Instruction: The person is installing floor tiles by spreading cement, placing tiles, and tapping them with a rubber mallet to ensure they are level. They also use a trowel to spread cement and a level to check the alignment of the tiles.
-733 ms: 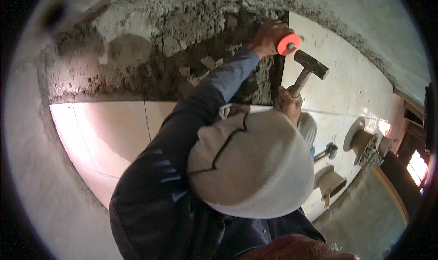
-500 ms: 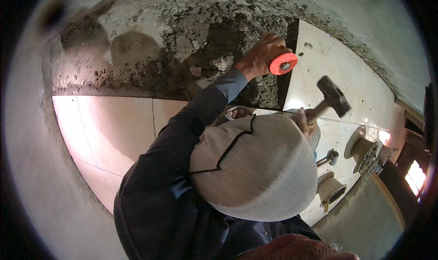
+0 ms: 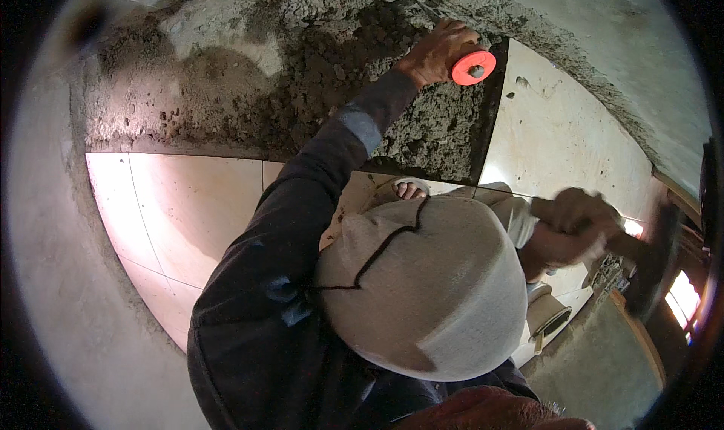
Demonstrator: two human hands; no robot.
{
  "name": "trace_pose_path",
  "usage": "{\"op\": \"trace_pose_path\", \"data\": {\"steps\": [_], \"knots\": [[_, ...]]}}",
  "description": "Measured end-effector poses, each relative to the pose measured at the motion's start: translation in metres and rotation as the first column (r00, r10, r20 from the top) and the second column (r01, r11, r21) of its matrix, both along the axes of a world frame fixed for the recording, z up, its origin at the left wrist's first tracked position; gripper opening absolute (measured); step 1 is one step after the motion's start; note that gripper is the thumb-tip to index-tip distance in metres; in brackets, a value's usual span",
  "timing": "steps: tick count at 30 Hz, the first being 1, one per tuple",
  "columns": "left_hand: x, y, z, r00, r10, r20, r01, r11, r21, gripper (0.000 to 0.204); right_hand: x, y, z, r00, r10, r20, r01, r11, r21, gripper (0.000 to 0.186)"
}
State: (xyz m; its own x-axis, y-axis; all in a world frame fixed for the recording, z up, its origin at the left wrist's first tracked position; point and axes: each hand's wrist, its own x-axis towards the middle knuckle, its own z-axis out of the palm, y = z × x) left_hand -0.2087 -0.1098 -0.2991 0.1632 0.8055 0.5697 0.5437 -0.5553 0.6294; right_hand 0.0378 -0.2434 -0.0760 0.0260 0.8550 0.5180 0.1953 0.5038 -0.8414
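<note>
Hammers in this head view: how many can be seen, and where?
1: the hammer, motion-blurred, held in the right hand toward the right side of the picture. Others may be hidden behind the right forearm.

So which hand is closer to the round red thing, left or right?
Left. The left hand is just beside the red disc, at its upper left; the right hand is well away, to the disc's lower right, holding the hammer.
</note>
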Motion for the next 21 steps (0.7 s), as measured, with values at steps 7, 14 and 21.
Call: {"op": "trace_pose_path", "data": {"steps": [7,14,21], "knots": [[0.004,0.004,0.012,1.0,-0.015,-0.004,0.015,0.996,0.083,0.034,-0.066,0.008,-0.135,0.976,-0.159,0.146,0.2,0.92,-0.337,0.018],[0.002,-0.009,-0.01,0.973,0.066,-0.22,-0.05,0.996,0.079,0.022,-0.042,-0.003,-0.1,0.977,-0.212,-0.03,0.093,0.546,-0.833,0.016],[-0.003,-0.001,0.0,0.991,0.025,-0.131,-0.018,0.998,0.056,0.032,-0.015,0.054,0.038,0.896,-0.076,-0.436,0.098,0.995,0.028,0.041]]}}
